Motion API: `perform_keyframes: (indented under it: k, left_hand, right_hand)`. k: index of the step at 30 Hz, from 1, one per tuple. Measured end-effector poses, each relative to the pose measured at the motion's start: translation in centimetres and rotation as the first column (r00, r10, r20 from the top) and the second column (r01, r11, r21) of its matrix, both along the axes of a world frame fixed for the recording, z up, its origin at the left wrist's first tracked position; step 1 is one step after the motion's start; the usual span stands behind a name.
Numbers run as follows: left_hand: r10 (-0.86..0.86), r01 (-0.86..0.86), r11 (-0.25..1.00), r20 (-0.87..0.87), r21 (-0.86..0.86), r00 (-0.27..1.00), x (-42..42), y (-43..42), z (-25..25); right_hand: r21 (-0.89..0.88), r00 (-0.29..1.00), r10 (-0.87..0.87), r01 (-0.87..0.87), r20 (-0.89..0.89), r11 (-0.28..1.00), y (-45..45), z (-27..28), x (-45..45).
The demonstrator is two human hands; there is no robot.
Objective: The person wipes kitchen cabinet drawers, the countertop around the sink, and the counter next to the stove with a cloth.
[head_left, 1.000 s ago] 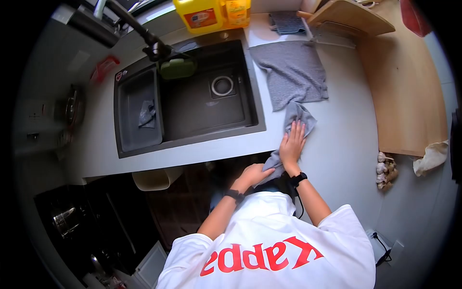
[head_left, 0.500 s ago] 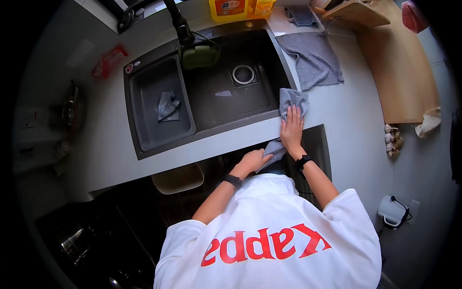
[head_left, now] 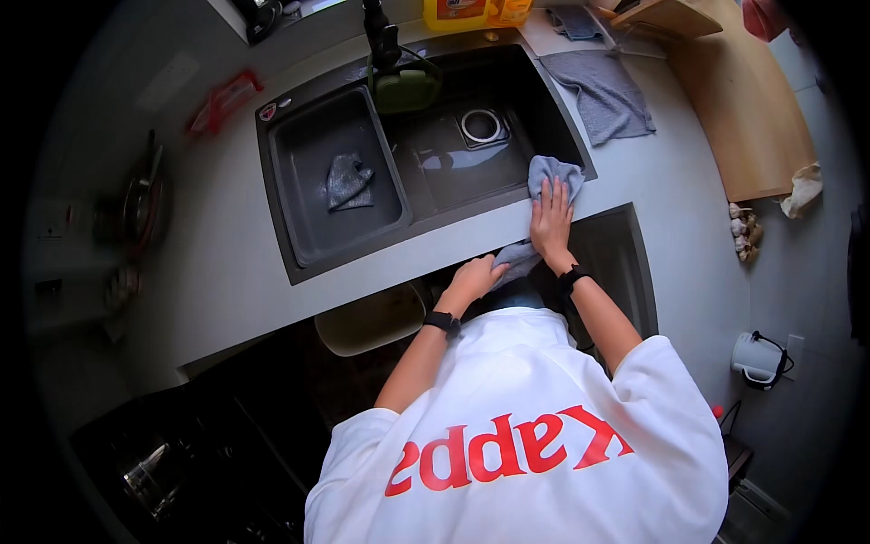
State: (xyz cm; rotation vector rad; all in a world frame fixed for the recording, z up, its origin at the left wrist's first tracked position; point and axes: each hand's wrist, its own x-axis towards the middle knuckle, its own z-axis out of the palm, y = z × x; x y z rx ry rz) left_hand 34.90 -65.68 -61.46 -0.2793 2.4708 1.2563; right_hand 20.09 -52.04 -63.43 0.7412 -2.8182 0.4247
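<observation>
My right hand (head_left: pixel 552 219) lies flat with fingers stretched out on a bunched grey cloth (head_left: pixel 559 170). That cloth sits on the front rim of the dark sink (head_left: pixel 426 220), near its right corner. Lower down, at the counter's front edge, my left hand (head_left: pixel 473 279) is closed on another stretch of grey cloth (head_left: pixel 518 260). Whether the two stretches are one cloth, I cannot tell. In the sink's left tray (head_left: pixel 304 245) lies a crumpled dark grey rag (head_left: pixel 349 184). A green item (head_left: pixel 405 91) hangs by the black faucet (head_left: pixel 381 41).
A grey towel (head_left: pixel 603 95) is spread right of the sink, near a wooden board (head_left: pixel 739 118) and garlic bulbs (head_left: pixel 745 234). Yellow bottles (head_left: pixel 462 11) stand behind the sink. Below the counter, an open cabinet holds a pale bin (head_left: pixel 372 319). A white kettle-like item (head_left: pixel 757 360) is at right.
The view has shifted, so the sink appears farther right. Relative to the sink, my right hand and its cloth have slid left along the front rim. My left hand keeps its hold.
</observation>
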Motion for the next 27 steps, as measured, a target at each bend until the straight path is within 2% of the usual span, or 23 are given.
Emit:
perform_keyframes:
  k: [7,9,10,13,14,17,20,23,27]
  left_hand:
    - [-0.038,0.024,0.992,0.115,0.121,0.993,1.2,-2.2,-0.1]
    - [-0.101,0.059,0.976,0.194,0.210,0.976,1.2,-3.8,0.0]
    - [-0.063,0.026,0.982,0.192,0.187,0.979,1.4,-4.2,0.1]
    - [-0.065,0.010,0.979,0.266,0.205,0.962,1.4,-5.2,1.3]
    - [-0.082,0.030,0.981,0.277,0.190,0.957,1.4,-5.4,1.3]
    - [-0.111,0.040,0.978,0.349,0.205,0.931,1.2,-5.9,1.4]
    - [-0.127,0.070,0.985,0.385,0.157,0.914,1.1,-6.5,2.1]
    - [-0.118,0.103,0.993,0.371,0.061,0.921,0.9,-5.5,0.4]
    - [-0.092,0.079,0.996,0.368,0.051,0.925,0.9,-5.2,0.7]
  right_hand:
    - [-0.075,0.994,0.071,-0.065,0.078,0.995,-1.1,-0.6,0.9]
    - [-0.141,0.957,0.071,-0.032,0.280,0.989,-1.3,-0.4,0.7]
    - [-0.168,0.923,0.074,-0.011,0.377,0.986,-1.5,-0.2,0.5]
    - [0.028,0.955,0.055,-0.066,0.292,0.997,-1.9,0.6,0.8]
    - [0.173,0.984,0.127,-0.148,0.127,0.974,-1.7,1.1,0.8]
    - [0.367,0.962,0.269,-0.236,-0.042,0.900,-2.2,2.7,0.6]
    - [0.165,0.935,0.351,-0.353,0.041,0.921,-2.0,2.0,0.2]
    - [0.066,0.932,0.356,-0.360,0.065,0.931,-2.5,1.9,0.1]
    - [0.053,0.923,0.377,-0.382,0.079,0.923,-2.7,2.2,0.1]
